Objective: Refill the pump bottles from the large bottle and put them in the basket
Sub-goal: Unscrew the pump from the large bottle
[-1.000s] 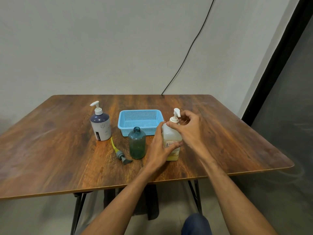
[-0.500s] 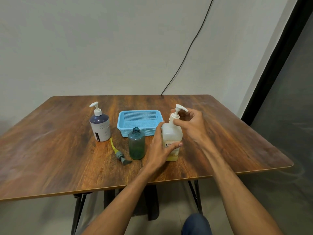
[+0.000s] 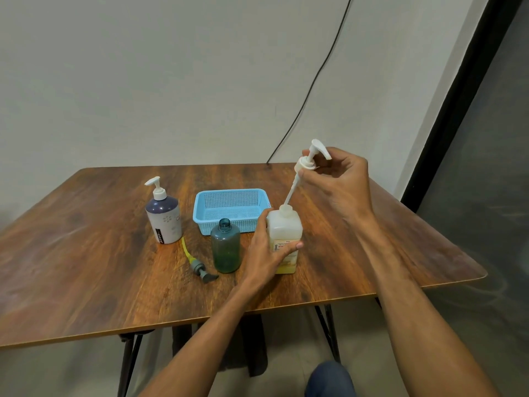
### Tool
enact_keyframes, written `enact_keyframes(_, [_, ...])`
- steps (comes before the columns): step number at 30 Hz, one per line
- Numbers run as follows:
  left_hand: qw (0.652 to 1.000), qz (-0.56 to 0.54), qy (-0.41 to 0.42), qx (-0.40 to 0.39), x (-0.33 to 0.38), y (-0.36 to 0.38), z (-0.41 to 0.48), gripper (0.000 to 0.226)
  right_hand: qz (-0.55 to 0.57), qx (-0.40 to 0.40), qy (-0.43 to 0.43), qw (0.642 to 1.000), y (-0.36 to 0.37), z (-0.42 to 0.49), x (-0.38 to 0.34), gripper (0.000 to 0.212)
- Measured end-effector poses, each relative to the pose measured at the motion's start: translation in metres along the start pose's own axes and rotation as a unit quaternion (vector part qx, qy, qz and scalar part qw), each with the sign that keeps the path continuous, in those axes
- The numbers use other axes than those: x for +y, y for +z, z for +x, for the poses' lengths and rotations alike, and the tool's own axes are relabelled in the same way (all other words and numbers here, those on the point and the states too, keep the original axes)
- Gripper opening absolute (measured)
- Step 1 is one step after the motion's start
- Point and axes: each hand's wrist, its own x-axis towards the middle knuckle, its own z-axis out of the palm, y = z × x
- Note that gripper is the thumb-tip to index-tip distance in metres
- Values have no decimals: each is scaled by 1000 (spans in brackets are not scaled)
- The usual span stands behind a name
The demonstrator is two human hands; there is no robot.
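My left hand (image 3: 267,255) grips the side of a square translucent bottle (image 3: 286,229) with yellowish liquid low inside, standing on the wooden table (image 3: 86,267). My right hand (image 3: 340,181) holds its white pump head (image 3: 310,156) raised above the neck, and the dip tube's lower end is still in the opening. A green bottle (image 3: 226,249) stands uncapped just left of my left hand. Its grey pump with a yellow tube (image 3: 197,263) lies flat beside it. A white and dark-blue pump bottle (image 3: 164,217) stands at the left. The blue basket (image 3: 232,209) sits behind, with nothing in it.
A black cable (image 3: 309,90) runs down the wall to the table's back edge. A dark panel (image 3: 486,138) stands at the right. My knee (image 3: 329,378) shows below the table's front edge.
My right hand unscrewed the white pump head and lifted it up out of the square bottle, drawing most of the tube out. My left hand kept its hold on the bottle.
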Motion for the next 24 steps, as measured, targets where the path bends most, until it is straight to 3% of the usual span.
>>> enact_keyframes(8, [1000,-8,-3,-6,2,0,1,96,-19,29,-23,999,-10,5,-25,26])
enact_keyframes(18, [1000,-7,3,-8,5,-1,-2,91,-46,129,-93,986,-26,-10,-29,32])
enact_keyframes(24, [1000,2,0,-7,5,-1,-2,92,-240,118,-43,963,-17,-56,59,33])
